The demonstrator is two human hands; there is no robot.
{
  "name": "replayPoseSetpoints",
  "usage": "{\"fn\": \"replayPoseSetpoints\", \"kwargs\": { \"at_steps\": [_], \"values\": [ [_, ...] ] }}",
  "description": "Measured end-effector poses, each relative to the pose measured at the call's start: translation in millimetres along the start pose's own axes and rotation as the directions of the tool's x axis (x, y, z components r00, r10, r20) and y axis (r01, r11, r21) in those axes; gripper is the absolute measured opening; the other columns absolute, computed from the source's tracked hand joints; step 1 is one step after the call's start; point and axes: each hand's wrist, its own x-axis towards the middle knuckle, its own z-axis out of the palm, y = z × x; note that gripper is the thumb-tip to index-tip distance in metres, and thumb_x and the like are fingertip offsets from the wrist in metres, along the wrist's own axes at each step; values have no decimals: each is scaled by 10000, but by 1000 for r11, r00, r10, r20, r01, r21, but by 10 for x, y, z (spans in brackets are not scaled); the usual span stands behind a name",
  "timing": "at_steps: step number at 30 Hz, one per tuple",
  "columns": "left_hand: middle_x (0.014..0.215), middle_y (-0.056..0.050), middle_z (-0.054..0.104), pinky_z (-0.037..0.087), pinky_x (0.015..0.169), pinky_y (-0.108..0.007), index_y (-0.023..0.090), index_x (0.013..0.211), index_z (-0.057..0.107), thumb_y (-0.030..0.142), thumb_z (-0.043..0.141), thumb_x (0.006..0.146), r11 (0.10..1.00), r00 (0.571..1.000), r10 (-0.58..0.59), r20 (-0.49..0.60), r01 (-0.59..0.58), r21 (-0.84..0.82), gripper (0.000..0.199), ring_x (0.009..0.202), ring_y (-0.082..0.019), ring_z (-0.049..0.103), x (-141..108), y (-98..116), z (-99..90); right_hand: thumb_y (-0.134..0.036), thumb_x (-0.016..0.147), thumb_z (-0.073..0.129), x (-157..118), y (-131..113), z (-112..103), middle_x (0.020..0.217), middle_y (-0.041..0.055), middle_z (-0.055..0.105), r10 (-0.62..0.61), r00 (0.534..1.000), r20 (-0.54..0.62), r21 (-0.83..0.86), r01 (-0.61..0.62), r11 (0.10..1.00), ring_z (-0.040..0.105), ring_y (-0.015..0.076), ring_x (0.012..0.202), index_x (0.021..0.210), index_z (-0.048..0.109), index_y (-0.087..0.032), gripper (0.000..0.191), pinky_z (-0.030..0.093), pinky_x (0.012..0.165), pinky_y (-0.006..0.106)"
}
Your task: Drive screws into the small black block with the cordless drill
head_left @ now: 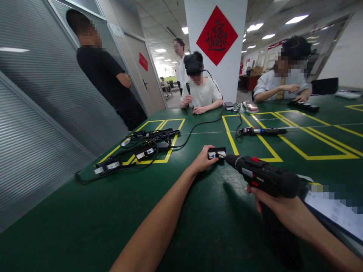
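My left hand [204,158] grips the left end of a small black block with a white face [217,153] on the green table. My right hand [272,204] is wrapped round the handle of a black cordless drill [263,175] with red accents. The drill points left, and its tip reaches the white face of the block; whether it touches a screw there is too small to tell. My palm hides part of the drill's handle.
Black cabled devices [153,145] lie at the left within yellow tape outlines [231,138]. A pen-like black tool [266,131] rests at the right. Beside my right arm lies a lit tablet-like screen [334,211]. Two people in headsets sit across the green table [93,223]; others stand behind.
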Motion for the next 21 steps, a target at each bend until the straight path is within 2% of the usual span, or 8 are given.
{"fn": "replayPoseSetpoints", "kwargs": {
  "at_steps": [6,13,17,21],
  "values": [
    [1161,-94,500,459,892,-351,172,1200,470,309,648,741,1000,1000,-5,1,5,7,512,1005,-202,537,1,-23,4,-560,826,476,5,1,1,711,54,645,-4,1000,-4,-9,4,1000,528,182,642,585,612,-197,456,375,610,339],
    [1160,-94,500,448,913,-349,171,1201,472,302,655,736,1000,1000,5,-10,-5,-6,516,1026,-200,532,11,-55,18,-540,823,492,-4,-23,2,640,14,613,16,1000,-16,24,-16,1000,511,169,599,753,643,-208,371,370,586,321],
    [1160,-95,501,449,915,-356,172,1206,468,293,656,735,1000,1000,11,-10,-11,4,522,1028,-205,532,14,-66,18,-526,831,486,-13,-32,6,657,20,631,-12,1000,-10,-12,12,1000,544,178,647,669,623,-212,379,402,644,325],
    [1159,-95,502,449,915,-353,173,1201,470,293,649,742,1000,1000,13,-4,-13,3,507,1025,-203,535,15,-52,12,-523,828,486,-18,-26,13,662,21,638,-5,999,-41,-11,5,1000,546,183,634,718,643,-212,365,402,605,322]
  ]
}}
